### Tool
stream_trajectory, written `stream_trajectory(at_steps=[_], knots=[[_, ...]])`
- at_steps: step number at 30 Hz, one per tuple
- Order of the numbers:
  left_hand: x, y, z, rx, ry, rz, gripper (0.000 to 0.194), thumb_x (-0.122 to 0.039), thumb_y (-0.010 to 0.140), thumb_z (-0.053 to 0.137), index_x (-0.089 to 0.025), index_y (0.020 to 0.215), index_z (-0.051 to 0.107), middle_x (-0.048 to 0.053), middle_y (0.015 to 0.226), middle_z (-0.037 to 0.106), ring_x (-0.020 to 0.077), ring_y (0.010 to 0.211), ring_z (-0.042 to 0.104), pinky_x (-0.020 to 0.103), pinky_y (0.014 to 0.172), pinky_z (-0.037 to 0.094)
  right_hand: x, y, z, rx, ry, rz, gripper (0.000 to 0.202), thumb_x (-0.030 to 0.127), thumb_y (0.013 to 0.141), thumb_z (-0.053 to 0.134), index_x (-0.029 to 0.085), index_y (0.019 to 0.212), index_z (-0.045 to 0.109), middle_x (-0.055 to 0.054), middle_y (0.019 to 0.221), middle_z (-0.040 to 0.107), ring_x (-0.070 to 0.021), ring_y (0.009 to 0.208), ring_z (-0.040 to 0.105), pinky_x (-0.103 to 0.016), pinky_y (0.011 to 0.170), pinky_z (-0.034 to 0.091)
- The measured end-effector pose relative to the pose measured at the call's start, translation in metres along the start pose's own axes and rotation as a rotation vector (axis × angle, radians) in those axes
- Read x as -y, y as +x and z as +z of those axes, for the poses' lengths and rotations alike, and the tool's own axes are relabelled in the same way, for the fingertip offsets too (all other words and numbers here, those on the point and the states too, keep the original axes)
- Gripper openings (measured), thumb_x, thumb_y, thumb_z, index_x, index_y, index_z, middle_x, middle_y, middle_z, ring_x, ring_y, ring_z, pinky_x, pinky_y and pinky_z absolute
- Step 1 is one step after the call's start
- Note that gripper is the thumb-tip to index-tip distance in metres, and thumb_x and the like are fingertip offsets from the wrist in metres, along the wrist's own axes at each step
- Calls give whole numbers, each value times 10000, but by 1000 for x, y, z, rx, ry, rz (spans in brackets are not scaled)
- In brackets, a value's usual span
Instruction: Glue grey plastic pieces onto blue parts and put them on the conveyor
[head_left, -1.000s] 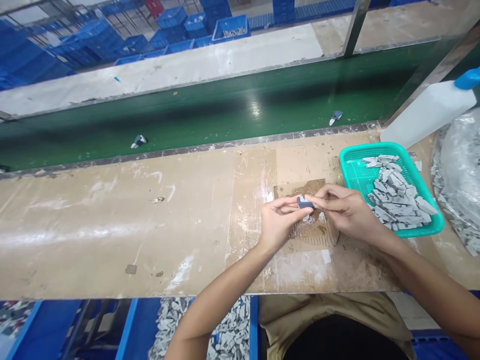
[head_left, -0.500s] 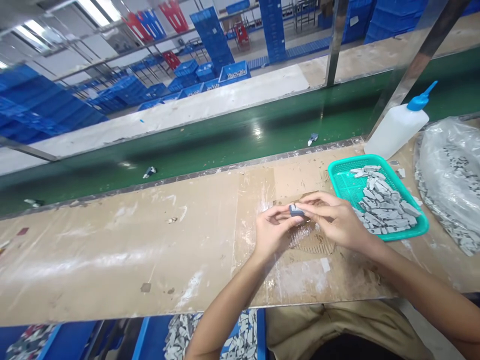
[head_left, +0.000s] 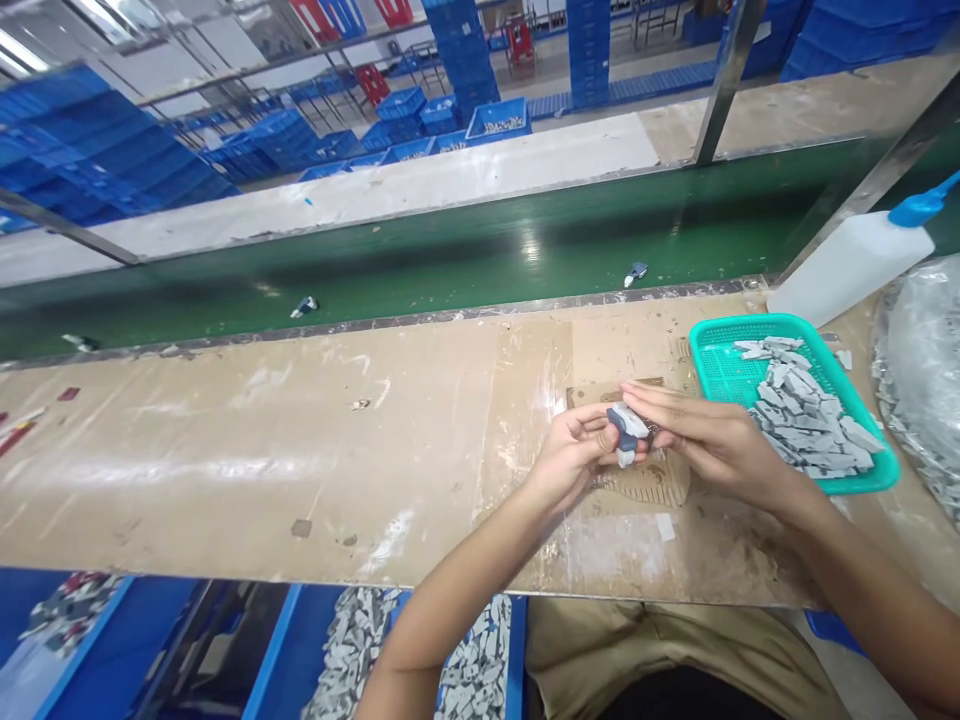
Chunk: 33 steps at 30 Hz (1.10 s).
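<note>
Between my two hands is a small plastic part (head_left: pixel 630 422), dark blue-grey with a light grey piece along its top and a pale end pointing down. My left hand (head_left: pixel 576 452) pinches its dark side between thumb and fingers. On the other side, my right hand (head_left: pixel 712 440) has its fingers stretched along the part's upper edge, with fingertips at the light piece; their exact contact is partly hidden. Below the hands lies a piece of corrugated cardboard (head_left: pixel 645 488). Right of them, a green basket (head_left: pixel 716 370) holds many light grey pieces (head_left: pixel 810 420).
A white bottle with a blue nozzle (head_left: pixel 847 265) and a clear plastic bag (head_left: pixel 922 370) stand at the right. Beyond the bench, a green conveyor belt (head_left: pixel 450 265) carries several small assembled parts (head_left: pixel 636 274). Blue bins (head_left: pixel 274 640) of grey pieces sit below the bench edge.
The part has been turned so its light grey piece faces up and its pale end shows. My right fingers have straightened. The view has shifted, moving the scene's right side rightward.
</note>
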<state>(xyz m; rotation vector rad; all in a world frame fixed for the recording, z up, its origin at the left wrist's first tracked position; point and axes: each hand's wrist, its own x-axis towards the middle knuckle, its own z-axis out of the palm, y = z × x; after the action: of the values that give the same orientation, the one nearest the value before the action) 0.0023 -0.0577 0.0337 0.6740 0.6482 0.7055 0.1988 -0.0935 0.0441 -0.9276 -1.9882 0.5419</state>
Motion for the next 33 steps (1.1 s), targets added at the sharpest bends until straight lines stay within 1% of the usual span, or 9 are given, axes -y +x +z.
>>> stream_trajectory(at_steps=[4, 7, 11, 16, 19, 24, 27, 30, 33], knots=[[1, -1, -1, 76, -158, -184, 292, -290, 650, 899, -137, 814, 712, 64, 802, 734, 160, 718, 718, 250, 713, 604, 3, 2, 4, -7, 111, 99, 441, 190, 1019, 500, 318, 1439, 542, -27, 1405, 615, -199, 1274, 614, -357, 1059, 542], [4, -2, -2, 95, -226, -226, 164, -197, 691, 827, -152, 737, 675, 58, 786, 714, 143, 711, 693, 240, 704, 586, 6, 3, 8, 1, 177, 195, 374, 296, 1036, 490, 300, 1394, 600, -48, 1340, 665, -217, 1209, 662, -366, 1012, 572], [5, -5, 1, 117, -338, -243, 167, -72, 624, 761, -123, 701, 621, 36, 721, 649, 121, 651, 655, 268, 741, 577, 10, 1, 13, 9, 194, 264, 360, 325, 1045, 469, 266, 1356, 641, -59, 1296, 694, -220, 1163, 689, -357, 978, 591], [2, -11, 1, 99, -304, -297, 183, -60, 597, 690, -106, 763, 628, 68, 758, 681, 179, 717, 709, 361, 873, 571, 15, -2, 20, -13, 190, 174, 362, 233, 1016, 523, 269, 1359, 635, -49, 1329, 671, -210, 1178, 680, -350, 1010, 577], [0, -13, -1, 106, -285, -323, 140, -69, 595, 693, -120, 677, 592, 45, 700, 655, 186, 706, 713, 389, 899, 566, 18, -4, 23, -34, 151, 115, 431, 176, 997, 532, 273, 1413, 581, -56, 1371, 639, -227, 1211, 659, -382, 1032, 568], [0, -15, -2, 144, -293, -301, 132, -53, 626, 693, -112, 727, 633, 29, 694, 647, 134, 625, 674, 316, 755, 581, 20, -7, 23, -6, 81, 81, 511, 144, 977, 539, 279, 1470, 515, -63, 1414, 607, -252, 1238, 641, -416, 1032, 574], [5, -15, -4, 142, -325, -318, 128, -52, 622, 698, -111, 697, 612, 45, 712, 664, 144, 616, 678, 284, 656, 576, 18, -9, 23, -14, 62, 74, 513, 139, 975, 543, 281, 1468, 521, -65, 1390, 630, -242, 1204, 665, -395, 1006, 591], [12, -11, -6, 110, -373, -321, 148, -56, 608, 717, -106, 661, 588, 62, 723, 671, 152, 639, 690, 264, 639, 583, 15, -8, 23, -31, 53, 74, 511, 147, 983, 535, 269, 1479, 510, -68, 1380, 641, -232, 1197, 670, -367, 991, 596], [17, -5, -6, 97, -402, -322, 143, -83, 635, 744, -87, 722, 631, 67, 717, 662, 137, 651, 684, 225, 653, 574, 14, -4, 19, -39, 39, 92, 452, 170, 993, 535, 275, 1431, 569, -46, 1318, 687, -208, 1163, 689, -331, 973, 600]])
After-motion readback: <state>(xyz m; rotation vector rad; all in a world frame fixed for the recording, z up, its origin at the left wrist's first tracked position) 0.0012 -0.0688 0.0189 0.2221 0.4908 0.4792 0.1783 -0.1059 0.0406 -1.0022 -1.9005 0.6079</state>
